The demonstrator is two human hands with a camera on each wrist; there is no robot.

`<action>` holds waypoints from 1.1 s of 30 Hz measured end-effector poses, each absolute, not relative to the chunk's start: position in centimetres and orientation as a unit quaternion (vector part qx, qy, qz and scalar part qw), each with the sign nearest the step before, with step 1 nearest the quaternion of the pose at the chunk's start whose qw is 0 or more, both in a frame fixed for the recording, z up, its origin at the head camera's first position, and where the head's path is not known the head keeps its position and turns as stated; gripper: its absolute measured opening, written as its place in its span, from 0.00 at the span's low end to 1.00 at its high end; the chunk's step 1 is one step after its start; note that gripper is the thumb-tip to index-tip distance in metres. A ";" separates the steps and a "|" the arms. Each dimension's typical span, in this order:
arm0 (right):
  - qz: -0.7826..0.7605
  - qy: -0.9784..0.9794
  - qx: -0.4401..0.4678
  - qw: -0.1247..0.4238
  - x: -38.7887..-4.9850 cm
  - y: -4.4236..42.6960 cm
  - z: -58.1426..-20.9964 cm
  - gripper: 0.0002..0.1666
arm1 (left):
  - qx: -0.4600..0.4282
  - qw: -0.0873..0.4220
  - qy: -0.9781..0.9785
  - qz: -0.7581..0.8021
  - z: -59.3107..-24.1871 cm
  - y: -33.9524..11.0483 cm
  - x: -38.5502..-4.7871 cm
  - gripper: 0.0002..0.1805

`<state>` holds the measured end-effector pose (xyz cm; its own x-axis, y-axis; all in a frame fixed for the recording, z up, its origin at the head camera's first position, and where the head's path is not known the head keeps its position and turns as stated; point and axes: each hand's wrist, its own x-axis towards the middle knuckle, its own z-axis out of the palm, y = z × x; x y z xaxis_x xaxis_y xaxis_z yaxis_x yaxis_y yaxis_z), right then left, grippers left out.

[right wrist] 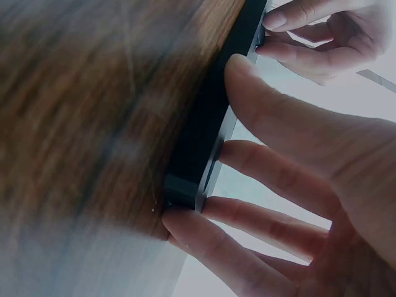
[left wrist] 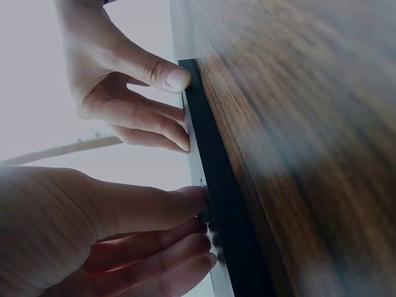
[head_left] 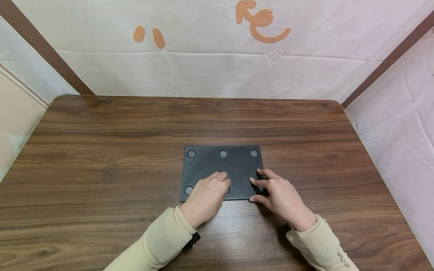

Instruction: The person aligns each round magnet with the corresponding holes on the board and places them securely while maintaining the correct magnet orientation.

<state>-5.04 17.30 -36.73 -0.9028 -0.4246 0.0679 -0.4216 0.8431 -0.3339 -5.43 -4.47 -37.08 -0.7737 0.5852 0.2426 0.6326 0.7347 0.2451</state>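
A flat black rectangular board [head_left: 240, 165] with grey round discs along its long sides lies on the wooden table. My left hand [head_left: 207, 195] is over its near edge, fingers curled close to the surface. In the left wrist view its thumb and fingers pinch a small dark piece [left wrist: 205, 216] at the board's face; its exact kind is hidden. With my right hand [head_left: 279, 194] I grip the near right corner. The right thumb [right wrist: 247, 80] presses the front edge, one finger touches the top face and another the right side. That hand hides part of the corner.
The brown wood-grain table [head_left: 118, 150] extends around the board on all sides. A pale fabric wall [head_left: 210, 75] with orange shapes stands behind its far edge, and another pale wall [head_left: 400, 124] borders the right side.
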 end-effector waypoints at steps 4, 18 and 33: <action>-0.174 0.960 -0.219 0.006 -5.0 17.3 -36.7 0.31 | -0.330 0.074 -0.929 -0.151 -37.1 -4.4 -5.4 0.08; -0.175 0.960 -0.217 0.013 -5.0 17.4 -36.8 0.31 | -0.337 0.062 -0.927 -0.150 -36.9 -4.6 -5.2 0.05; -0.189 0.955 -0.229 0.015 -5.1 17.9 -36.7 0.30 | -0.308 0.048 -0.937 -0.154 -36.6 -6.1 -4.9 0.06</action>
<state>-5.13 17.89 -36.67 -0.8944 -0.4435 0.0580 -0.4321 0.8235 -0.3676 -4.94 -6.11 -36.65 -0.8053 0.5631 0.1856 0.5929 0.7625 0.2591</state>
